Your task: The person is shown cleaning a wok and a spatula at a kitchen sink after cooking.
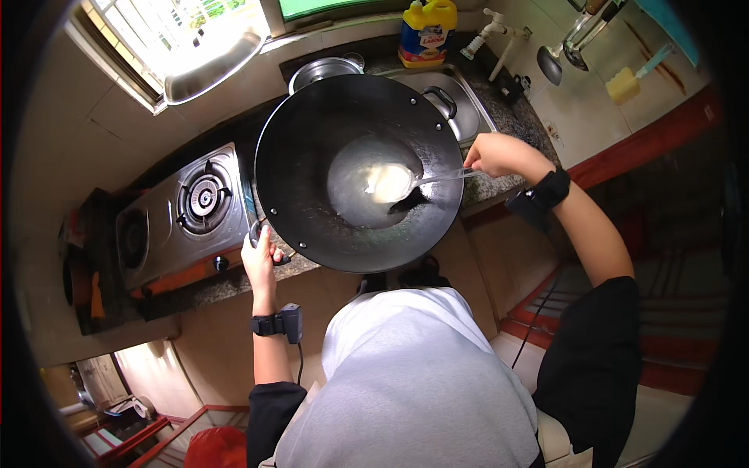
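Note:
A large black wok [316, 140] stands in front of me with a pool of cloudy liquid [351, 187] in its bottom. My left hand [261, 254] grips the wok's near-left loop handle [255, 233]. In my right hand [500, 155] is the handle of a clear spatula or ladle [442, 177], held over the wok's right rim. Its broad head lies in or just above the liquid, beside a bright pale patch; glare hides whether that patch is the tool or a reflection. The wok's other loop handle [442, 100] points toward the sink, untouched.
Left of the wok sits a gas stove [205, 196] with its burner uncovered. A steel sink [468, 111], a yellow detergent jug [428, 35], a metal pot [322, 67] and a tap [488, 32] are behind. Ladles [550, 64] hang at right; a metal lid [213, 70] leans by the window.

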Motion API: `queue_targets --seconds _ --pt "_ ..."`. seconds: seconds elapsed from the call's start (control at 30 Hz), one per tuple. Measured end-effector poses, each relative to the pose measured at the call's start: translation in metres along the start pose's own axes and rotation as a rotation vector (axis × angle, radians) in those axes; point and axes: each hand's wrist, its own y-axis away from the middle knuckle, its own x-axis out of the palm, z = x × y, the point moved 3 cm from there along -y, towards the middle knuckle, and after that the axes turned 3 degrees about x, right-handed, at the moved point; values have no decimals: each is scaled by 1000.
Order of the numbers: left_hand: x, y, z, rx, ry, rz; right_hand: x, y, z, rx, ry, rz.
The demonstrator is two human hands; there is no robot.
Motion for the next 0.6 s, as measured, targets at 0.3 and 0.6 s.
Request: queue_targets --seconds 0.3,0.6 --pt "-6 3 5 -30 31 -4 -46 61 16 22 -58 -74" --pt "-2 0 6 -33 12 -9 -65 83 0 149 -183 247"
